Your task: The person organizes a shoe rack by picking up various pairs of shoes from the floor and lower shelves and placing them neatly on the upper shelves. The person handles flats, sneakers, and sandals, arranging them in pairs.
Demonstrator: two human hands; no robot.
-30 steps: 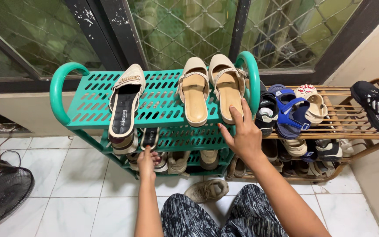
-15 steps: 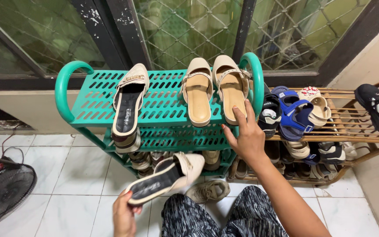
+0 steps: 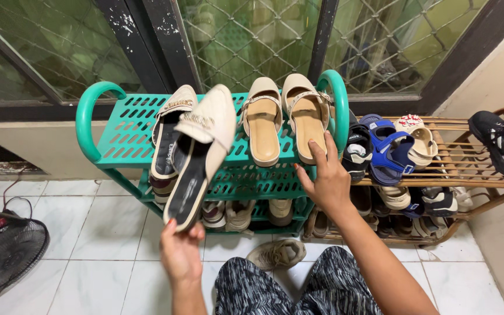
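Since half a second ago, mule (image 3: 199,151) got lifted from floor level up to rack (image 3: 129,131) top, heel pinched by left hand (image 3: 181,252). Right hand (image 3: 326,182), fingers spread, rests on sandal (image 3: 307,116) at 3 o'clock. Mule needs setting beside its mate (image 3: 167,131) next, probably.

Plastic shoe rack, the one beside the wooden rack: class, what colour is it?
Teal green; the plastic shoe rack shows clearly in the head view, its only view.
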